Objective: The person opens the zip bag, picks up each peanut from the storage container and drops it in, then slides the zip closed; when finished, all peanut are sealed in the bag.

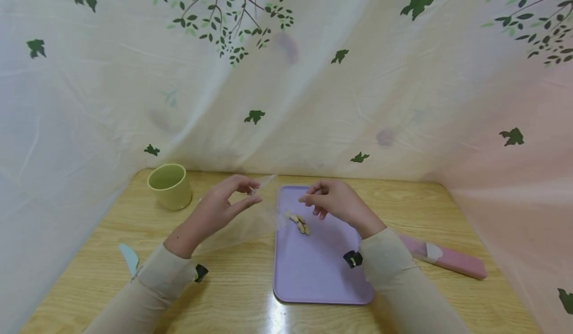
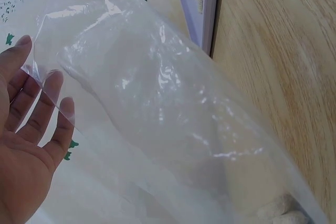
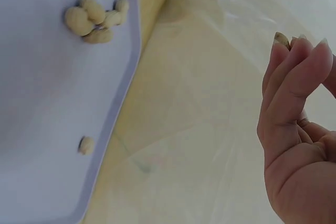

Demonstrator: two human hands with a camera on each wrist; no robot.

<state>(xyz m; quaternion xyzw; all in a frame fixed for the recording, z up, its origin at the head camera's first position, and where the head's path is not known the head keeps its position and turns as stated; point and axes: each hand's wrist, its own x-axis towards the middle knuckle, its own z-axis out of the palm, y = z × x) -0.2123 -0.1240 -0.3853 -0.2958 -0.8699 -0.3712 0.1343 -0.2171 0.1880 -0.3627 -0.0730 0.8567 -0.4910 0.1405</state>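
My left hand [image 1: 220, 205] holds a clear plastic bag [image 2: 152, 77] by its rim, with the bag hanging down beside the tray. Low in that bag, peanuts [image 2: 283, 211] show through the film in the left wrist view. Above the purple tray [image 1: 320, 274] is my right hand [image 1: 337, 203], its thumb and fingers drawn together. A small brown tip, apparently a peanut [image 3: 282, 39], peeks from between its fingertips in the right wrist view; the fingers hide most of it. Several peanuts [image 1: 301, 224] lie clustered on the tray, and a single one [image 3: 86, 145] sits apart near its edge.
A yellow-green cup [image 1: 172, 189] stands at the back left of the wooden table [image 1: 233, 294]. Near the left forearm lies a light blue, blade-shaped thing [image 1: 129, 259]. A long pink box [image 1: 456, 262] rests right of the tray, partly behind the right sleeve. Printed curtains enclose the table.
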